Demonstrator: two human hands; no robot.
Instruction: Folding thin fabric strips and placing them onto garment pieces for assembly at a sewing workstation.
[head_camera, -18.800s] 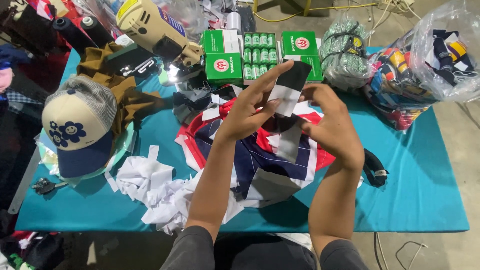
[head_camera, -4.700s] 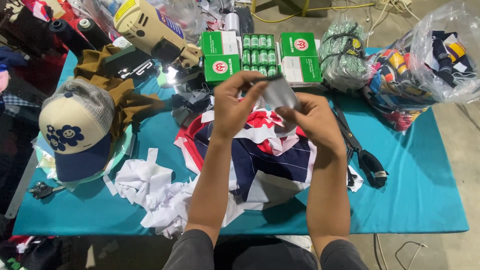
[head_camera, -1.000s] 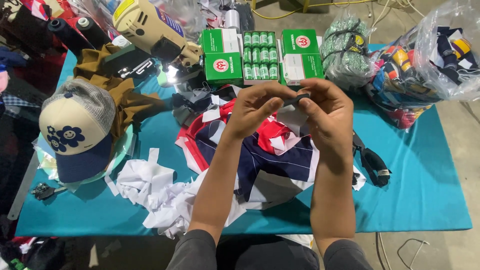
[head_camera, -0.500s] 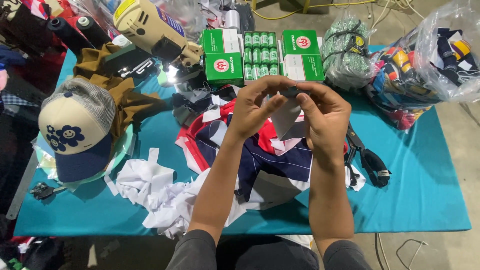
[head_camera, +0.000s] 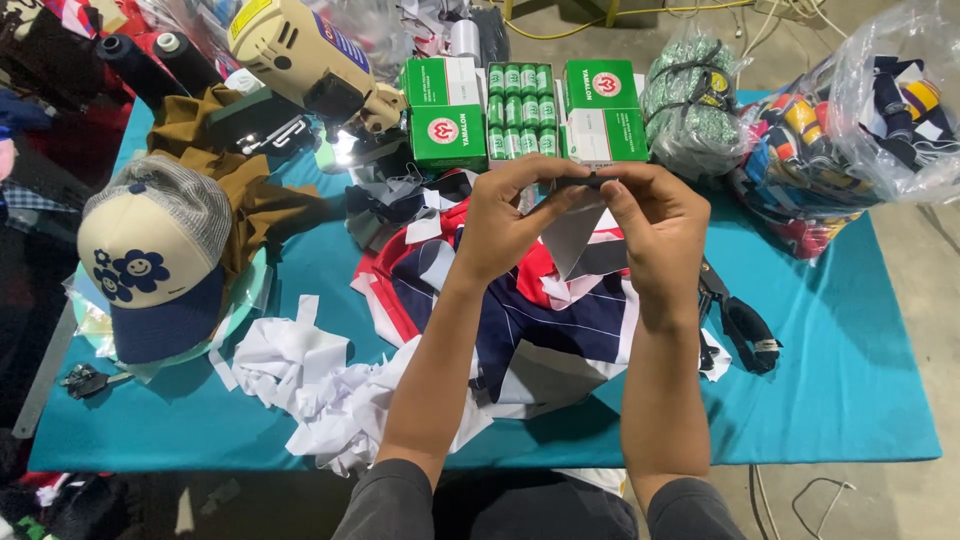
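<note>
My left hand (head_camera: 510, 220) and right hand (head_camera: 655, 225) both pinch one small fabric piece (head_camera: 580, 235), grey-white with a dark top edge, held above the red, white and navy cloth pile (head_camera: 540, 320) on the teal tabletop (head_camera: 850, 360). Three green boxes (head_camera: 445, 135), one cap (head_camera: 150, 265), one scissors (head_camera: 740, 325).
</note>
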